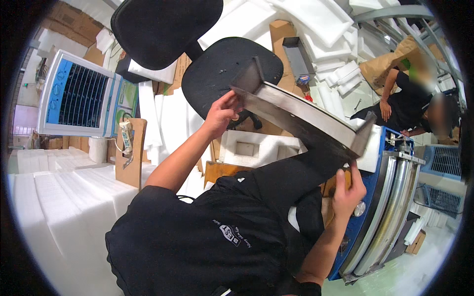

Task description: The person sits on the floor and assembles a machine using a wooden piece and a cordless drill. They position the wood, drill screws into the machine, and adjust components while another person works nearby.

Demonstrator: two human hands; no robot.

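A long grey metal bracket (301, 108), bent like a channel with upright flaps at both ends, is held tilted in front of me over my legs. My left hand (224, 113) grips its left end near the flap, thumb and fingers closed on the edge. At the lower right corner, my right hand (348, 190) supports the bracket with its fingertips, the index finger pointing up against the metal. The undersides of the fingers are partly hidden.
A black office chair (222, 69) stands just beyond the bracket. To my right is a blue machine with long metal rollers (390, 212). White foam blocks (64, 212) are piled at left, beside an air cooler (81, 96). Another person (410, 93) sits at far right.
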